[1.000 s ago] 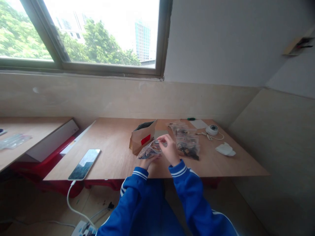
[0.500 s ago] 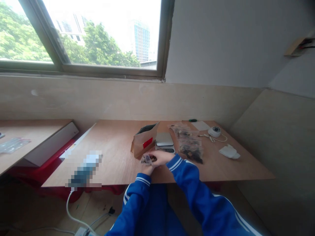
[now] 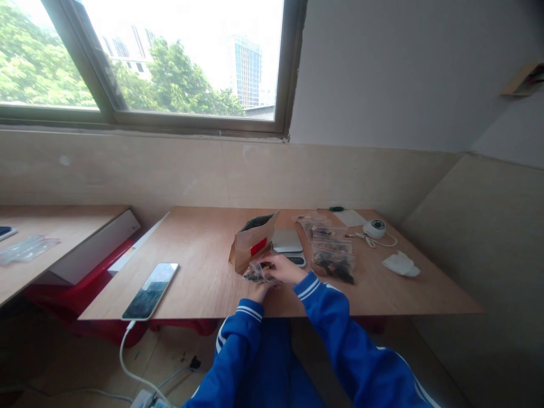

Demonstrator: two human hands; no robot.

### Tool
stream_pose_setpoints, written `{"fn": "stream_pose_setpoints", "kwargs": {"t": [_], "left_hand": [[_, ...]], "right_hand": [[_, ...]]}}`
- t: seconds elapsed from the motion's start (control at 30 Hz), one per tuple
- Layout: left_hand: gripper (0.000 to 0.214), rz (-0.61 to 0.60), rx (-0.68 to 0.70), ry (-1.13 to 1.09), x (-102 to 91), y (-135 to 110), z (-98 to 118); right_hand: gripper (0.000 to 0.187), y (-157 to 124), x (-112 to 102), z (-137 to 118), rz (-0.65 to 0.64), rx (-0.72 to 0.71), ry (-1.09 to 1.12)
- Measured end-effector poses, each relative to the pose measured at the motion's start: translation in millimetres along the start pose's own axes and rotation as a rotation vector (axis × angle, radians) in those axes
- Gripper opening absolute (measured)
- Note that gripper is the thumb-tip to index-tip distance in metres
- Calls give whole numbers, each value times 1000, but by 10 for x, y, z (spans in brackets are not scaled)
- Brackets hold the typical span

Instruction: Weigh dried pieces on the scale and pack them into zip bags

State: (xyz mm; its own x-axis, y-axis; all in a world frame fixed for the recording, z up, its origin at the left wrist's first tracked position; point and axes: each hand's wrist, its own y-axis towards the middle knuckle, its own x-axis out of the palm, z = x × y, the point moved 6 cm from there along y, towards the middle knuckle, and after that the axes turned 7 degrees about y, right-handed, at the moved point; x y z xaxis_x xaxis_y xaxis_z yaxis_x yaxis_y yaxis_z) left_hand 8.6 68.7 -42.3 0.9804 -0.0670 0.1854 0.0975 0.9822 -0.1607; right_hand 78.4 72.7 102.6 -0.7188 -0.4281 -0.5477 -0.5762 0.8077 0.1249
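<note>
A small clear plastic bag (image 3: 256,272) with dark bits inside is held between both hands near the table's front edge. My left hand (image 3: 258,291) grips it from below, fingers curled. My right hand (image 3: 284,268) pinches its top, fingers closed. Just behind stands an open brown paper pouch (image 3: 253,247) with a red label, and beside it a small silver scale (image 3: 288,245). Several filled clear bags (image 3: 332,258) lie in a row to the right of my hands.
A phone (image 3: 150,289) on a white cable lies at the wooden table's (image 3: 204,266) front left. A white round device (image 3: 375,228), a white cloth (image 3: 400,264), a white card (image 3: 349,218) and a green item (image 3: 336,208) sit at the right and back. A second table (image 3: 51,238) stands left.
My hands have lowered the small bag from in front of the scale down to the table's front edge, and my right hand has closed over its top.
</note>
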Motion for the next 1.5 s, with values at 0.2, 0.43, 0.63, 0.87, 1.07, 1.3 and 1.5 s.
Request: {"fn": "stream_pose_setpoints", "kwargs": {"t": [0.2,0.43,0.63,0.87,1.07,1.3,1.5], "left_hand": [[36,-100,-53,-87,62,-8,-4],[32,-79,-76,-135,70,-56,52],[35,-84,-78,-113,72,-79,96],[32,-88,-74,-121,67,-73,97],[32,-88,-83,-133,72,-70,83],[32,-81,-88,-142,64,-59,75],[33,-61,-82,-152,65,-37,47]], "right_hand": [[29,-84,-353,-82,97,64,122],[26,24,-866,-807,262,-219,258],[26,387,-987,-1095,281,-330,172],[38,458,-722,-871,296,-339,-190],[42,456,-742,-793,295,-349,-177],[34,472,-772,-773,324,-316,-162],[27,399,-898,-986,523,-420,-26]]}}
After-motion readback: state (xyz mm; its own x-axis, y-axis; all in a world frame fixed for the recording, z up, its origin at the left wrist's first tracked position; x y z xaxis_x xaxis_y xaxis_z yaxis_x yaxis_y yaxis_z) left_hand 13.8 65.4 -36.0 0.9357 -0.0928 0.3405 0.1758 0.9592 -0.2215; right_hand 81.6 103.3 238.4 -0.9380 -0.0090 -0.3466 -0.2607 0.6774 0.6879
